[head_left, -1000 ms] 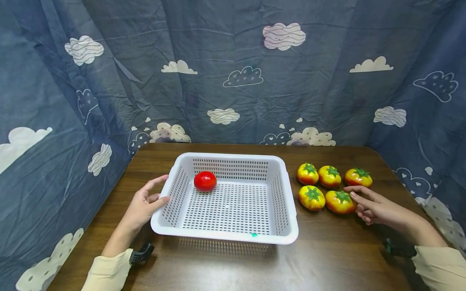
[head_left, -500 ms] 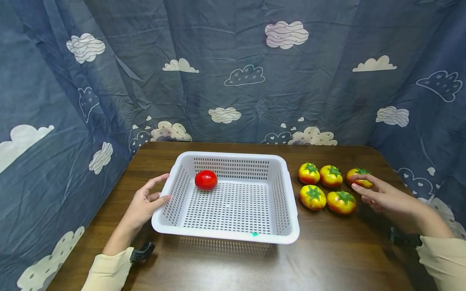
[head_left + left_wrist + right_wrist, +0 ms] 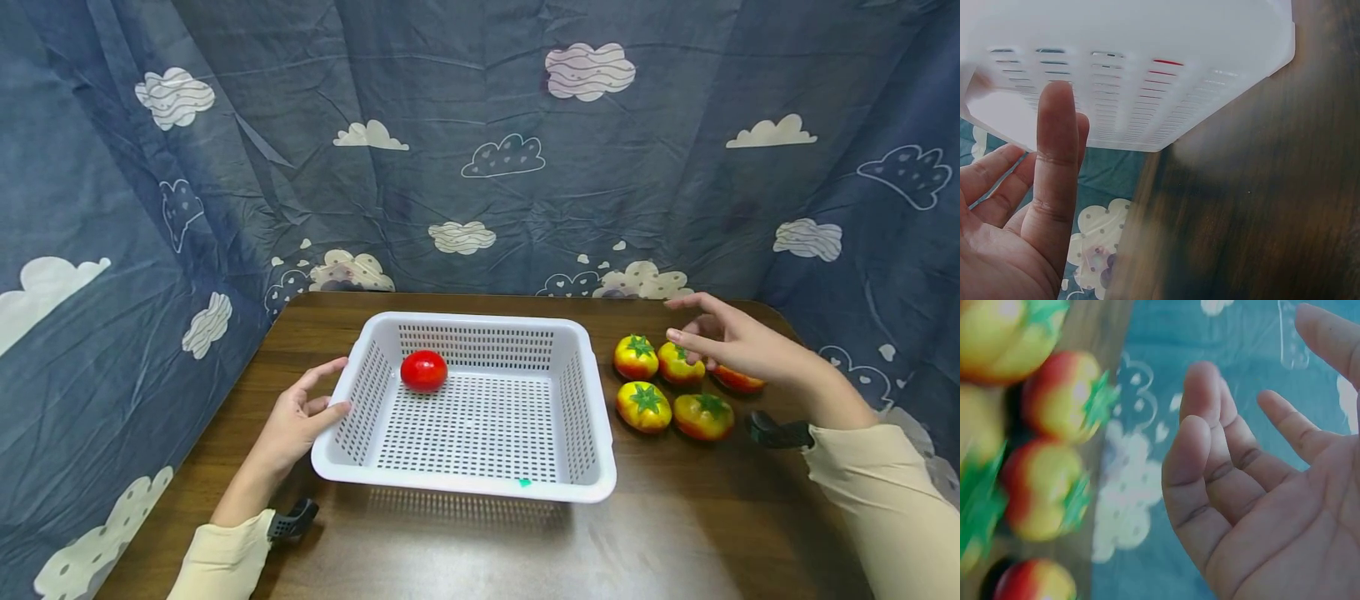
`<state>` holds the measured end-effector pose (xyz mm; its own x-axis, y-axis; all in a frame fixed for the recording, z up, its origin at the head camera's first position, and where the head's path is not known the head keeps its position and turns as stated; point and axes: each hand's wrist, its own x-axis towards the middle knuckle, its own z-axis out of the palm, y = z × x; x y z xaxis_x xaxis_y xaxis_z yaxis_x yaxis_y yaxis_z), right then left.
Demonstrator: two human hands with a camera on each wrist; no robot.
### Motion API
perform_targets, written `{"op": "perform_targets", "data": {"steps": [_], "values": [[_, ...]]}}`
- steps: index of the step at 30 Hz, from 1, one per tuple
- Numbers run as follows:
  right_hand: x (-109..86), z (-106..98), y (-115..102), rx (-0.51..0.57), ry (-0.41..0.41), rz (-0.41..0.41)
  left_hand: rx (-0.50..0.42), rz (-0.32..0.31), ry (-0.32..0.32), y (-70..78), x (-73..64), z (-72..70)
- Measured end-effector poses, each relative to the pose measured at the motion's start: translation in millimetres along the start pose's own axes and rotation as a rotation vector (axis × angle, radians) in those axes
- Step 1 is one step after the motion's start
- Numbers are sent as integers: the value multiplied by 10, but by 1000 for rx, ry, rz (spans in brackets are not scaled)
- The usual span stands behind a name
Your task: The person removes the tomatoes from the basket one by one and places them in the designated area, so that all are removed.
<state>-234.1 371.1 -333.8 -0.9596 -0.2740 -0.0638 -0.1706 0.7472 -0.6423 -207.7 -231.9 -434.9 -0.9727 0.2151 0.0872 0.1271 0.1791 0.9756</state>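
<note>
In the head view, a white perforated plastic basket [image 3: 465, 492] stands on the table with one smooth red tomato-like fruit [image 3: 423, 371] in its back left part. My left hand [image 3: 291, 421] is at the basket's left side, thumb and forefinger extended and touching or nearly touching its rim. The left wrist view shows the straight thumb [image 3: 1057, 150] against the slotted wall. My right hand [image 3: 738, 337] is raised above several yellow-and-red fruits [image 3: 643, 408] with green leafy tops, holding nothing. It partly covers the back right fruit [image 3: 738, 381]. Its fingers look relaxed in the right wrist view.
The fruits lie in two rows to the right of the basket on the brown wooden table [image 3: 480, 558]. A dark blue curtain [image 3: 465, 200] with cloud prints hangs behind and at both sides. A small green mark [image 3: 525, 482] is on the basket's front rim.
My right hand has risen from beside the front right fruit, past the back right one, and moved left above the back row. The left hand, basket and fruits stay in place.
</note>
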Motion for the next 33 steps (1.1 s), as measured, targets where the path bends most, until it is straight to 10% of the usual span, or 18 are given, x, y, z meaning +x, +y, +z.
{"op": "perform_targets", "data": {"steps": [16,33], "values": [[655,634,-1016,-2,-55,-235,8,-15,8,32,-20,-10],[1124,1402,-1559,-93,-215,-330,8,-24,6,24,-17,-4]]}}
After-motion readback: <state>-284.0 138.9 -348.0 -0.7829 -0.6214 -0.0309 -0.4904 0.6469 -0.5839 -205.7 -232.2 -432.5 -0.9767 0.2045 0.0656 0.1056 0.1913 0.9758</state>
